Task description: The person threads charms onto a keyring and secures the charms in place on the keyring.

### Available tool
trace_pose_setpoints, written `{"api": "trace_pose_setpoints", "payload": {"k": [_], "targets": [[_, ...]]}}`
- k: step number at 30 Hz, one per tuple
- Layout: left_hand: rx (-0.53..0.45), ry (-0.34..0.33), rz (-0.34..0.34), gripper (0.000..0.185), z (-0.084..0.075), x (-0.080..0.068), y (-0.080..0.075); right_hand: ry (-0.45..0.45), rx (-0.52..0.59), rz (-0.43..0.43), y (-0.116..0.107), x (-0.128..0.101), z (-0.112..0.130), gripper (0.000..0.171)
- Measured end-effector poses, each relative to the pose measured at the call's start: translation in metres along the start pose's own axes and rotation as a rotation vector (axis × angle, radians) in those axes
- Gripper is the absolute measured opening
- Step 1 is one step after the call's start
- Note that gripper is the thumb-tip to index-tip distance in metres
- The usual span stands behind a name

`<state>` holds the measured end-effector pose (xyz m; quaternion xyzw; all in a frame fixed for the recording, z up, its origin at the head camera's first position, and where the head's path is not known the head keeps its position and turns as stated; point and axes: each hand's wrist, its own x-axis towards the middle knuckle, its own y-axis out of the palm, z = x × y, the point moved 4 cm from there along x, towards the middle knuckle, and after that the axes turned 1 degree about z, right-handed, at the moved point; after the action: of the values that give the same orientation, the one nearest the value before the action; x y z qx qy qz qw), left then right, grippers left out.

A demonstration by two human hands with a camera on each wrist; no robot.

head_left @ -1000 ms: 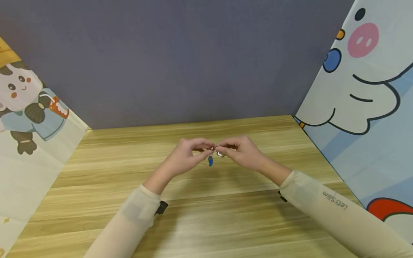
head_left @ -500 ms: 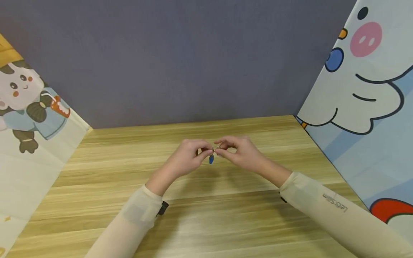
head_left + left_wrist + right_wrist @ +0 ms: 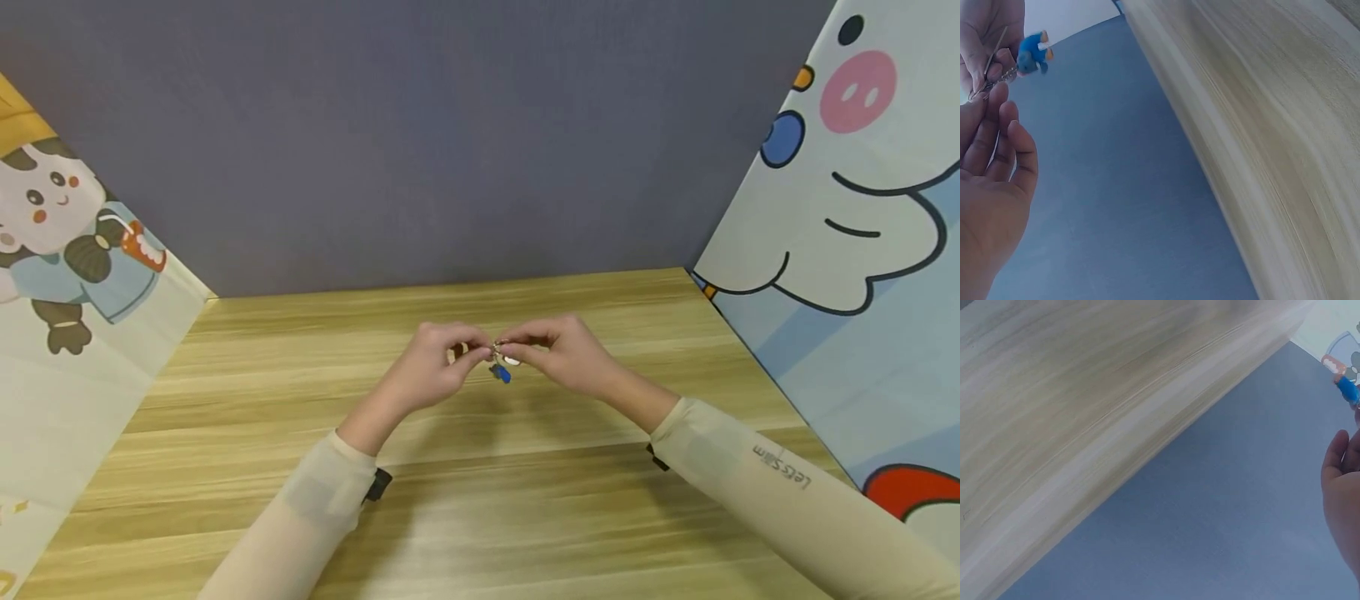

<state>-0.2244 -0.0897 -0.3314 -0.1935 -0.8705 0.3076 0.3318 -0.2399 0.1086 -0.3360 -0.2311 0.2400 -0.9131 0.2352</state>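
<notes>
A keychain with a small blue figure (image 3: 501, 373) hangs between both hands, above the table. Its metal chain (image 3: 1009, 75) runs from the fingertips to the figure, which shows orange feet in the left wrist view. My left hand (image 3: 441, 360) pinches the metal end of the keychain between thumb and fingers. From the other side, my right hand (image 3: 564, 357) pinches its ring end, close to the left fingertips. A pale shiny piece (image 3: 512, 361) shows below the right fingertips; its kind cannot be told. The fingertips hide most of the ring.
Below the hands lies a wood-grain table (image 3: 480, 517). A dark grey panel (image 3: 450, 150) stands behind it. Printed cartoon panels flank the table, one on the left (image 3: 45, 400) and one on the right (image 3: 810, 275).
The blue figure hung straight down and now swings out to the right. The right fingers parted slightly half a second ago and have closed again. Both hands stay almost in place.
</notes>
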Motion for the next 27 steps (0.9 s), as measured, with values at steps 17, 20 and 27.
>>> {"api": "trace_pose_setpoints", "payload": {"k": [17,20,27], "targets": [[-0.187,-0.124,-0.077,0.008,-0.0021,0.0005,0.0016,0.132,0.169,-0.040,-0.0046,-0.0050,-0.0011,0.018],[-0.253,-0.167,-0.104,0.008,-0.0011,0.0010,0.0025,0.169,0.181,-0.060,-0.0056,-0.0055,-0.0021,0.019],[-0.374,-0.238,-0.146,0.010,0.0017,0.0020,0.0055,0.185,0.218,-0.104,-0.0061,-0.0043,-0.0034,0.019]]}}
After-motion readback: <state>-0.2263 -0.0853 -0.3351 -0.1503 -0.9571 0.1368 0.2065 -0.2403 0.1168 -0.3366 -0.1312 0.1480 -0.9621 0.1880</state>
